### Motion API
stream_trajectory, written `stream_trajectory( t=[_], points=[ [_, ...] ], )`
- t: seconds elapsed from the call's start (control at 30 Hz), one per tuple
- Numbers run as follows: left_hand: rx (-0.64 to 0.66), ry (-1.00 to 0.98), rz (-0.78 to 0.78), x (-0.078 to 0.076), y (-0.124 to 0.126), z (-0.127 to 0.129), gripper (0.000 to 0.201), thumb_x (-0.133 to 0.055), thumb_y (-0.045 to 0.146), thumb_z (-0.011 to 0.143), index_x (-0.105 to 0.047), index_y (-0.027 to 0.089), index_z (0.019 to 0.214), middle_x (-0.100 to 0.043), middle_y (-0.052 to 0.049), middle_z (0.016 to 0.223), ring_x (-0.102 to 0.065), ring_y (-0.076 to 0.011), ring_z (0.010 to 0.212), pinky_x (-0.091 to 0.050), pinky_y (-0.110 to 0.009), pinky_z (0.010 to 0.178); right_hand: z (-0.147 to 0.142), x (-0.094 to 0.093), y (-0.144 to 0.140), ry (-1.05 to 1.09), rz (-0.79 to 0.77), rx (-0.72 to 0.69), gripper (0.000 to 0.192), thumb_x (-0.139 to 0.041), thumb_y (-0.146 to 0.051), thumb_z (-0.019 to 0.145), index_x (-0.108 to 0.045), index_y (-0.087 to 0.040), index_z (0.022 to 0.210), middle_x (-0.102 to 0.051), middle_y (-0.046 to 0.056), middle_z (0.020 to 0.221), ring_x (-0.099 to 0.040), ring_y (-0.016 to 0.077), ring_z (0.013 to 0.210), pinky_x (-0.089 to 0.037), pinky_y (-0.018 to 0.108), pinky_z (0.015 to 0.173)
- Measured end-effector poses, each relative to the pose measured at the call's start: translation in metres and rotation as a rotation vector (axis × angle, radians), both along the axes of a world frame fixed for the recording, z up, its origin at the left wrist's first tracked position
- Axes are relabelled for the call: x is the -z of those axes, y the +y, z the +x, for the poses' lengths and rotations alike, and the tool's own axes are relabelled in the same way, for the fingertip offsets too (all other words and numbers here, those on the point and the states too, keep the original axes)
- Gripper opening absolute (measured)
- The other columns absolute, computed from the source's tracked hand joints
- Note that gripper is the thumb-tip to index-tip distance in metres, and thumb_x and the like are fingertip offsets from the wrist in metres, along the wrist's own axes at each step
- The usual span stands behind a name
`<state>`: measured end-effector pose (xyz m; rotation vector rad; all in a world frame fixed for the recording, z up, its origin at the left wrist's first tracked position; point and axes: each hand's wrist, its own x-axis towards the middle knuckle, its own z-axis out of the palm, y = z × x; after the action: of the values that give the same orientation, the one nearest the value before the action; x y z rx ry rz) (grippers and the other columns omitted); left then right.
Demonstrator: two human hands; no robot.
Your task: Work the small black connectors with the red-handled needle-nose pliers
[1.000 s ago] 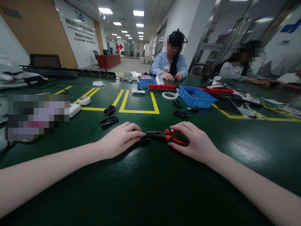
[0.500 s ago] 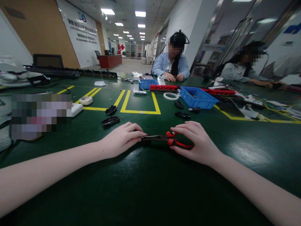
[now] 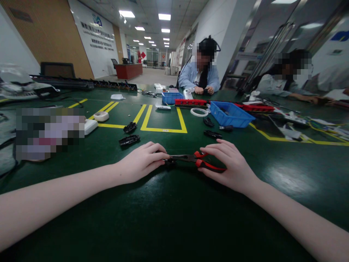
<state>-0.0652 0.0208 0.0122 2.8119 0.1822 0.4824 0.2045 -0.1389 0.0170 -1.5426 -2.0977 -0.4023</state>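
My right hand (image 3: 229, 165) is closed round the red and black handles of long-nose pliers (image 3: 188, 158), whose jaws point left. At the tips of the jaws, my left hand (image 3: 145, 160) pinches a small dark part (image 3: 170, 160), mostly hidden by the fingers, so its kind cannot be made out. Beyond my left hand, two black plastic shell pieces (image 3: 129, 140) lie on the green table (image 3: 169, 218). Past my right hand are more black pieces (image 3: 213, 134) and a short dark cylindrical part (image 3: 226, 128).
A blue bin (image 3: 231, 115) with dark parts stands at the back right, beside a white ring (image 3: 199, 112). A smaller blue bin (image 3: 171, 97) and a red strip (image 3: 191, 102) lie farther back. Across the table sits a person (image 3: 200, 72); another person (image 3: 283, 80) is at the right.
The plier jaws have shifted very slightly at the small dark part. Both hands keep their hold. The whole view has moved a little, and the person opposite has moved their hands.
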Motion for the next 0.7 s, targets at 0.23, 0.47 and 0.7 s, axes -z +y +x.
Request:
stream_trajectory(
  t=[0.23,0.47,0.7],
  points=[
    [0.013,-0.003,0.014,0.0033,0.0027,-0.0002,0.026,-0.047,0.021,0.101,-0.064,0.02,0.121,-0.06,-0.009,0.125,-0.056,-0.0239,0.111,-0.053,-0.043,0.093,-0.0019,-0.0018,-0.0008,-0.025,-0.003,-0.006,0.038,-0.068,-0.042,0.084,-0.063,-0.025,0.118,-0.072,0.009,0.106,-0.067,0.0284,0.1,-0.049,0.055,0.098],
    [0.018,-0.009,0.008,0.0032,0.0015,-0.0001,0.024,-0.05,0.02,0.1,-0.063,0.019,0.121,-0.06,-0.009,0.123,-0.057,-0.0233,0.11,-0.052,-0.041,0.093,-0.0041,-0.0016,-0.0025,-0.034,-0.052,-0.019,0.039,-0.066,-0.04,0.086,-0.059,-0.021,0.119,-0.07,0.01,0.108,-0.068,0.025,0.093,-0.058,0.04,0.076],
    [0.033,0.01,-0.022,0.002,0.0026,-0.0003,0.025,-0.052,0.019,0.1,-0.061,0.02,0.123,-0.059,-0.008,0.123,-0.059,-0.0224,0.108,-0.052,-0.04,0.092,0.0001,-0.0037,-0.0035,-0.002,-0.128,-0.03,0.041,-0.065,-0.04,0.086,-0.058,-0.022,0.122,-0.07,0.01,0.109,-0.069,0.0243,0.094,-0.06,0.038,0.078]
  ],
)
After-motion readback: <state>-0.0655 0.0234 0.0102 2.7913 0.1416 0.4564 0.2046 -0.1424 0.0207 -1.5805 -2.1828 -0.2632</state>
